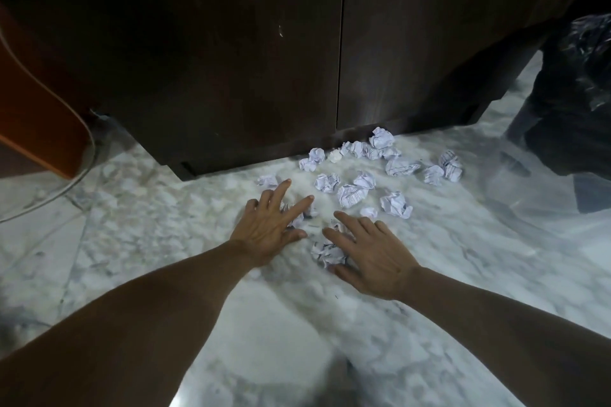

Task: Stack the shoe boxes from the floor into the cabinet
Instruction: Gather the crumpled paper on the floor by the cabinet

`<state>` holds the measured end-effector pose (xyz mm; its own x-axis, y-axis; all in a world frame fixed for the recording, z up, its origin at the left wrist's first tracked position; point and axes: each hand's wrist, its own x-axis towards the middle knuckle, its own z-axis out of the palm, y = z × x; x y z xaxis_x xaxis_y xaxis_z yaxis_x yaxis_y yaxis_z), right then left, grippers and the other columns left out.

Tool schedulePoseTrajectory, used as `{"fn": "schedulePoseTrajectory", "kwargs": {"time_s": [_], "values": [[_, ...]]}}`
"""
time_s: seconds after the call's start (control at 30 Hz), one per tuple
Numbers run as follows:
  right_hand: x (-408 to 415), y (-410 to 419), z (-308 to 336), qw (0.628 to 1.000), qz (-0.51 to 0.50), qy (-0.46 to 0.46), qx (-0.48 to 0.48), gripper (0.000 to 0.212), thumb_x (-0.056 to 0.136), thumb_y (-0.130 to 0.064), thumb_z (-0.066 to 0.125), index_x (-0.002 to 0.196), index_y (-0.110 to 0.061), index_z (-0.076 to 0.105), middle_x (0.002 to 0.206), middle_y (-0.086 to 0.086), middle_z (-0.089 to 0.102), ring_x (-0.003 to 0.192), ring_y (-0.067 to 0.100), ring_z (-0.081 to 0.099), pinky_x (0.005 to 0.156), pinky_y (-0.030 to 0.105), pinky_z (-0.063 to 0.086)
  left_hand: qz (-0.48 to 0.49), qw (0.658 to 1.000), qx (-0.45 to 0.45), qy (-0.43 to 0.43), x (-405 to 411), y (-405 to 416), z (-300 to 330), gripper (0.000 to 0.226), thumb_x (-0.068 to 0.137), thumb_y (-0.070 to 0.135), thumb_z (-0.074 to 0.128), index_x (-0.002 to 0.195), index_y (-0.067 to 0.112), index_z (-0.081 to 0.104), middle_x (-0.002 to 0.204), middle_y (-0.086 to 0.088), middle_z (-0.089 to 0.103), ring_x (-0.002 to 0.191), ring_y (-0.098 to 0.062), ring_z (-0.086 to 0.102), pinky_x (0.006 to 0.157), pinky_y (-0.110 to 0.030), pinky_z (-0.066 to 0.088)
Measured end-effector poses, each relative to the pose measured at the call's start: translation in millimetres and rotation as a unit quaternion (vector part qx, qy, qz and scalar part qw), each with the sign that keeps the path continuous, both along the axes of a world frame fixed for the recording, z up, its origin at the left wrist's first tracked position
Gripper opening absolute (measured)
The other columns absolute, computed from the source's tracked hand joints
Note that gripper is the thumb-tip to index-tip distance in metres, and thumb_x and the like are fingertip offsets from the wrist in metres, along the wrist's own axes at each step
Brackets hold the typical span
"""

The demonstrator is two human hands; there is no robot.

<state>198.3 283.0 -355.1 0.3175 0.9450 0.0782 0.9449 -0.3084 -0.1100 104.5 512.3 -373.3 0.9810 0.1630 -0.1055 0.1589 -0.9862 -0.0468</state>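
Paper balls point(355, 195) lie scattered on the floor point(165, 225) ahead of both hands, up to the foot of the cabinet point(231, 59), whose doors stand closed. A black bag point(575, 92) blocks the far right, and a cable point(82, 172) crosses the floor at left. The marble nearer the person lies open.

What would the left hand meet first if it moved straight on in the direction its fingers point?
Probably the small crumpled paper ball just beyond the fingertips of the left hand, then the dark cabinet base behind it. Depth is hard to judge here.
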Motion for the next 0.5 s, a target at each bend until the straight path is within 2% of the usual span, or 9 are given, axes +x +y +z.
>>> {"fn": "schedulePoseTrajectory", "kwargs": {"time_s": [0.13, 0.2, 0.3, 0.4, 0.5], "values": [[7, -1, -3, 0.999, 0.042, -0.005, 0.003, 0.040, 0.089, -0.044, 0.058, 0.125, -0.027, 0.058, 0.131, 0.015, 0.056, 0.091, 0.032, 0.060, 0.064, 0.039, 0.052, -0.037, 0.999, -0.002, -0.008, 1, 4, -4, 0.059, 0.094, 0.061, 0.023, 0.149, 0.048, 0.006, 0.154, -0.007, 0.021, 0.129, -0.028, 0.033, 0.089, -0.040, 0.040], [9, 0, 0, 0.999, 0.048, 0.006, -0.007, 0.033, 0.084, -0.034, 0.067, 0.114, -0.025, 0.063, 0.126, 0.017, 0.058, 0.087, 0.033, 0.062, 0.055, 0.034, 0.051, -0.043, 0.999, -0.015, 0.005, 7, 4, -5, 0.052, 0.097, 0.054, 0.030, 0.147, 0.043, 0.021, 0.144, -0.005, 0.029, 0.123, -0.026, 0.038, 0.078, -0.037, 0.042], [13, 1, 5, 0.997, 0.058, 0.014, -0.043, 0.028, 0.079, -0.015, 0.071, 0.107, -0.017, 0.065, 0.122, 0.021, 0.058, 0.088, 0.037, 0.062, 0.044, 0.030, 0.040, -0.025, 0.999, -0.036, 0.005, 15, -4, -3, 0.038, 0.097, 0.047, 0.041, 0.132, 0.030, 0.041, 0.126, -0.006, 0.039, 0.112, -0.026, 0.047, 0.063, -0.034, 0.039], [16, -3, 11, 0.997, 0.040, 0.037, -0.048, 0.027, 0.083, -0.004, 0.063, 0.109, -0.011, 0.062, 0.124, 0.023, 0.053, 0.095, 0.039, 0.058, 0.046, 0.033, 0.036, -0.004, 0.998, -0.066, 0.004, 16, -13, 2, 0.036, 0.098, 0.043, 0.044, 0.126, 0.022, 0.046, 0.121, -0.007, 0.042, 0.107, -0.026, 0.052, 0.064, -0.034, 0.039], [19, -10, 20, 0.999, 0.010, 0.021, -0.034, 0.027, 0.089, -0.003, 0.055, 0.115, -0.010, 0.059, 0.128, 0.021, 0.050, 0.098, 0.037, 0.056, 0.054, 0.036, 0.036, 0.018, 0.995, -0.096, -0.017, 18, -20, 15, 0.034, 0.098, 0.042, 0.045, 0.124, 0.020, 0.047, 0.119, -0.007, 0.043, 0.105, -0.027, 0.054, 0.068, -0.037, 0.043]]}}
